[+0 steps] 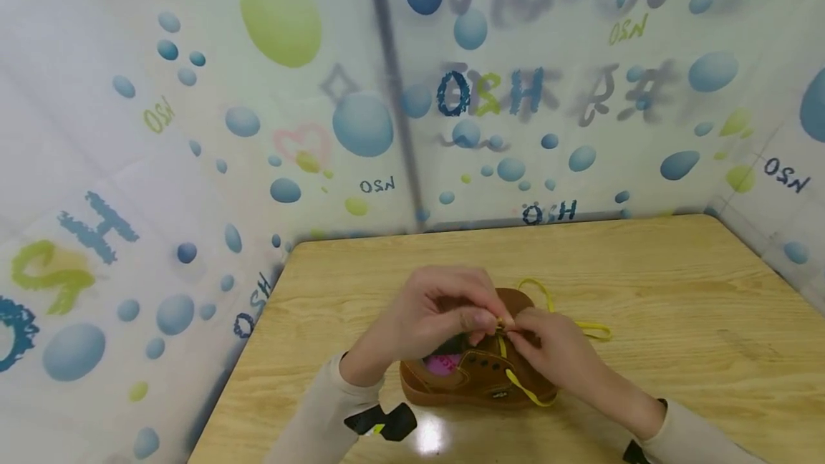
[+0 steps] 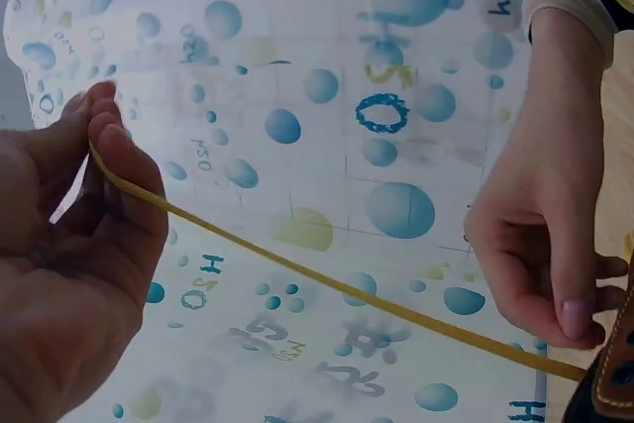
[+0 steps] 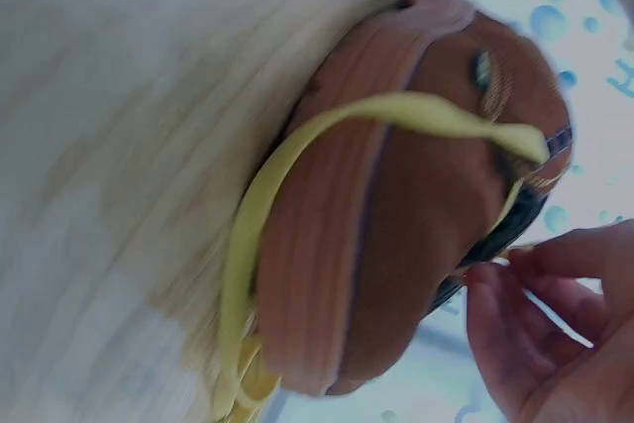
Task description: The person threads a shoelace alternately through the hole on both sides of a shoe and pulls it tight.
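Brown shoe [image 1: 473,382], pointing right, axis crosswise

A wood-grain table [image 1: 651,271] was screened off in a booth-like space.
Its far edge and both sides were walled by pale sheeting [image 1: 309,84] printed with blue and green spots [image 1: 363,124] and "H2O" lettering [image 1: 490,94]; the kind of building beyond could not be told.

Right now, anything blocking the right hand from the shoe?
Nothing visible: the right hand is right at the brown shoe. A loose yellow lace hangs down the shoe's near side, not between them.
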A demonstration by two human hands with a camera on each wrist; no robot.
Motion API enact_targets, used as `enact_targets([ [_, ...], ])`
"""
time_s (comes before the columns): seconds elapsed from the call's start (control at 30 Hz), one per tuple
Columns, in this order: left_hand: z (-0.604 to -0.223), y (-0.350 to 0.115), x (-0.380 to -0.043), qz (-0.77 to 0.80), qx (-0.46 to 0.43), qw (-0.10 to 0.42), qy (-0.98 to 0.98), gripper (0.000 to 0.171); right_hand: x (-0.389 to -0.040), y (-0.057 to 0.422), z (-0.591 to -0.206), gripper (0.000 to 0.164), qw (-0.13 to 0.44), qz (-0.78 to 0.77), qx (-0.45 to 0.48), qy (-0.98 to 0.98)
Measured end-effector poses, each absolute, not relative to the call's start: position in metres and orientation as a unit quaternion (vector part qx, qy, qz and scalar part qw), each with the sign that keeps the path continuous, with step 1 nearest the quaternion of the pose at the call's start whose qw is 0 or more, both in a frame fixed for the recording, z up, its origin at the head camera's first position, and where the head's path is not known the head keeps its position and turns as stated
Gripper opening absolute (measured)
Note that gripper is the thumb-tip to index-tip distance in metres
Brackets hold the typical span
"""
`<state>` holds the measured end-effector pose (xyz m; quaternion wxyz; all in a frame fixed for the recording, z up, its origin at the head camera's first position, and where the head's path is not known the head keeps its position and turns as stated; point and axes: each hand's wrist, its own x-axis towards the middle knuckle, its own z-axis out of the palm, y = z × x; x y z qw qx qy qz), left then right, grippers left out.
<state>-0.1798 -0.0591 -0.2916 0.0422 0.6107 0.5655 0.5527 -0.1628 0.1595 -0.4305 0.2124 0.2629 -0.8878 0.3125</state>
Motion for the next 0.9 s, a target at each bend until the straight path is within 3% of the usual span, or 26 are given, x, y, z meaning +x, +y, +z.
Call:
enact_targets([
  [0.07,-0.294,-0.062,-0.176,0.498,0.630,0.093,0.588,0.012,-0.160,0.160,-0.429,0.018,0.193,0.343,0.291,-0.872],
  [0.17,-0.300,-0.062,-0.170,0.381,0.618,0.106,0.680,0.013,-0.156,0.161,-0.425,0.018,0.130,0.371,0.320,-0.862],
  [0.3,-0.317,-0.053,-0.165,0.199,0.555,0.063,0.805,0.010,-0.153,0.160,-0.421,0.014,0.065,0.373,0.302,-0.875],
  [0.47,-0.345,-0.040,-0.168,0.067,0.492,0.022,0.868,0.005,-0.152,0.159,-0.424,0.009,0.043,0.391,0.282,-0.875],
  [0.7,-0.367,-0.030,-0.168,0.008,0.480,-0.078,0.874,0.009,-0.153,0.158,-0.429,0.010,0.040,0.414,0.283,-0.864],
  [0.9,-0.374,-0.024,-0.164,0.007,0.467,-0.106,0.878,0.013,-0.153,0.159,-0.429,0.014,0.043,0.413,0.278,-0.866],
])
